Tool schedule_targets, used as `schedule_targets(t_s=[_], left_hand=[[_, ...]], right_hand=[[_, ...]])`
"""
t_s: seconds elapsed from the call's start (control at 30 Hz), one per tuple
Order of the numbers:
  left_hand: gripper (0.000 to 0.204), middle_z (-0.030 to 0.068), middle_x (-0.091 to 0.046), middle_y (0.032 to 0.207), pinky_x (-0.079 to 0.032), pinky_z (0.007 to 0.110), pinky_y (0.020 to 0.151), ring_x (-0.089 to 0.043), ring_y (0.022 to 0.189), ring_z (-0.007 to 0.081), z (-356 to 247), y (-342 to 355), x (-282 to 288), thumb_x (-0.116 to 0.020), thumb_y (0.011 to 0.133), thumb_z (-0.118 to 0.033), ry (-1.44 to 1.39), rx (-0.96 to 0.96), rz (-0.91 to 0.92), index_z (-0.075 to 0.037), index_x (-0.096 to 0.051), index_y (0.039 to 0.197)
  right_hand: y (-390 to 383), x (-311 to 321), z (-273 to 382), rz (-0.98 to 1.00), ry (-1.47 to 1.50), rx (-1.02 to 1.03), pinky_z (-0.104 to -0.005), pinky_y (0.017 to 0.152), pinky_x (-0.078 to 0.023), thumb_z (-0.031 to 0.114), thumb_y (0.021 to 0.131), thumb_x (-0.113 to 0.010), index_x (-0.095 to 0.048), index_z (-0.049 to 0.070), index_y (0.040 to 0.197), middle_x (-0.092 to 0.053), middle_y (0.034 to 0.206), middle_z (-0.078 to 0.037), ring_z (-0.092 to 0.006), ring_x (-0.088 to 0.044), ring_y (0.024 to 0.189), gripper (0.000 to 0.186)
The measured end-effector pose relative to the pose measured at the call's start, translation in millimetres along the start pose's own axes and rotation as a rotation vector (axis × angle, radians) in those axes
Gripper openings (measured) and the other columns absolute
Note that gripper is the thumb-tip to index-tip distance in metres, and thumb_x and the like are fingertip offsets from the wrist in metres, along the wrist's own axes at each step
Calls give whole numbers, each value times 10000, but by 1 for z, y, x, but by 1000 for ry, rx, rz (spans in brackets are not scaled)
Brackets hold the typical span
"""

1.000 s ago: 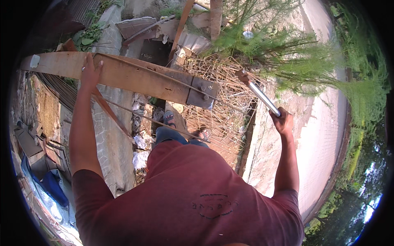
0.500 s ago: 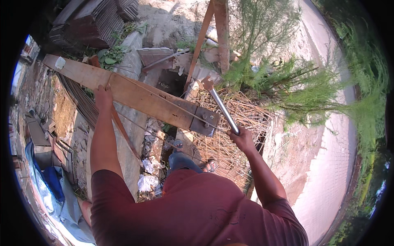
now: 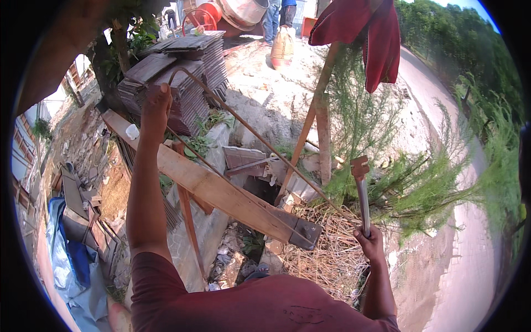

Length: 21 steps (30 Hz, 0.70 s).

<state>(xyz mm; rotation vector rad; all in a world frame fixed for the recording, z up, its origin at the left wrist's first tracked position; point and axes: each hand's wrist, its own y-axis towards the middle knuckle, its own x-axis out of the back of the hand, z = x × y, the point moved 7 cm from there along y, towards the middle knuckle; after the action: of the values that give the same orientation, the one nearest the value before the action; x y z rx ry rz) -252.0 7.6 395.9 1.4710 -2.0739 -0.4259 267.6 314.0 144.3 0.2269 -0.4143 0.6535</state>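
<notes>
My left hand (image 3: 156, 108) is raised above the far left part of a wooden beam (image 3: 207, 185), its fingers closed around a thin steel rod (image 3: 243, 119). The rod bends back sharply beside my fingers and runs as two long lengths down to the right. A dark metal plate (image 3: 306, 233) covers the beam's near right end. To the right of it, my right hand (image 3: 369, 242) grips a rebar bending wrench (image 3: 363, 202) by its shiny tube handle. The wrench stands upright, its rusty notched head (image 3: 359, 166) apart from the plate.
Under the beam's right end lies a heap of thin rusty rods (image 3: 315, 243). Stacked tiles (image 3: 202, 102) stand far left, with a feathery green shrub (image 3: 420, 177) at right. Wooden posts (image 3: 323, 141) hold up red cloth (image 3: 381, 50). Behind are a sack (image 3: 282, 48), a concrete mixer (image 3: 243, 12) and people.
My left hand has lifted off the beam, raising the bent rod. My right hand has swung the wrench rightward, away from the plate. The view has tilted up.
</notes>
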Motion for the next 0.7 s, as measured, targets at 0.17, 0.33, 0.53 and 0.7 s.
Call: schedule_targets(t_s=[0.17,0.33,0.53,0.7], left_hand=[[517,-42,-330,589,-250,258,510,-308,530,82,-144,-2,-23,-451,943,-533,-242,-539,-21,-113,-407,645],[505,34,-409,558,-304,295,473,-393,502,152,-129,-79,-74,-638,839,-480,-179,-828,113,-45,-491,629],[551,41,-411,535,-297,312,423,-412,455,184,-73,-143,-57,-680,763,-544,-65,-702,180,-55,-473,616],[561,47,-427,539,-310,314,424,-437,462,186,-52,-183,-25,-664,776,-561,75,-554,178,-53,-480,625]], right_hand=[[40,-5,-27,-211,222,65,-212,491,-272,199,866,-690,-618,23,860,-468,647,79,-20,-365,574,190],[44,-57,-133,-349,220,5,-207,530,-294,159,880,-662,-650,-9,954,-459,673,79,-28,-364,613,185],[-20,-143,-243,-345,371,-154,-190,532,-316,84,853,-672,-647,-10,988,-497,690,78,-24,-392,599,166],[-105,-178,-254,-341,-6,-156,-291,536,-396,225,833,-674,-663,-34,953,-562,644,-22,-108,-484,582,286]])
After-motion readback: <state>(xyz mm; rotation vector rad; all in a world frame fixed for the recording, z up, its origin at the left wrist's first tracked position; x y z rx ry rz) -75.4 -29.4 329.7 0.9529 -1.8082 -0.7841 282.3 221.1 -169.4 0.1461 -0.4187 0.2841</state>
